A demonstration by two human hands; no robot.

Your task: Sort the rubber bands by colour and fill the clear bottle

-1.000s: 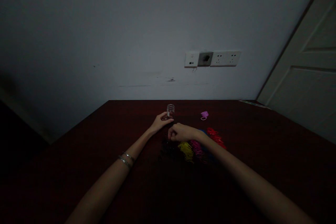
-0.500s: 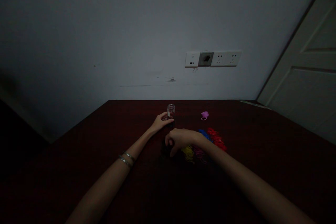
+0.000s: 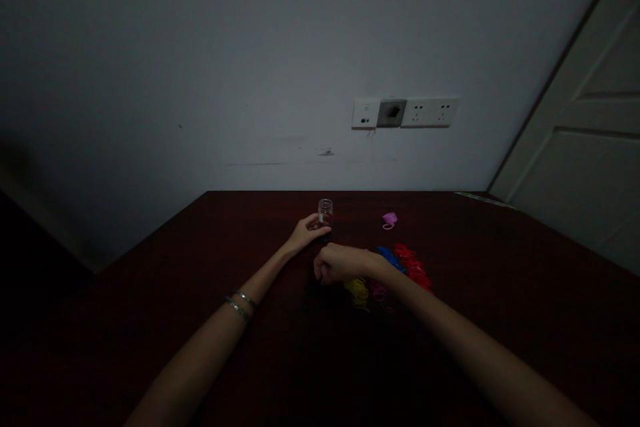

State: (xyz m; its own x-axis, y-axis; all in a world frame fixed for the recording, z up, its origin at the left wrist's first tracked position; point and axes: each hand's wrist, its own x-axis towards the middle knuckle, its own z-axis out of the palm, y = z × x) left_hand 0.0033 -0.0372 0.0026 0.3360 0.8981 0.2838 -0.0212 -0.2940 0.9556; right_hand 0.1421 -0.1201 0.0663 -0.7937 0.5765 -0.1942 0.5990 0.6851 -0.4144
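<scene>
My left hand (image 3: 307, 233) is wrapped round a small clear glass jar (image 3: 325, 211), which stands upright without a lid on the dark red table. Closer to me, my right hand (image 3: 337, 263) is curled closed, low over a dark patch on the tabletop. What its fingers hold, if anything, is hidden in shadow. Beside and partly under this hand lie thin yellow bands (image 3: 358, 291) and purplish bands (image 3: 379, 290). Blue bands (image 3: 389, 257) and a pile of red bands (image 3: 412, 265) sit just beyond the right wrist.
A small pink-purple object with a loop (image 3: 390, 219) lies farther back on the table (image 3: 240, 220). Behind the table rises a pale wall with a row of sockets (image 3: 406, 113). At the right is a panelled door (image 3: 590, 147).
My right hand's fingers have closed together; the thumb, earlier stretched downward, is now tucked in. My left hand and the jar stay in place.
</scene>
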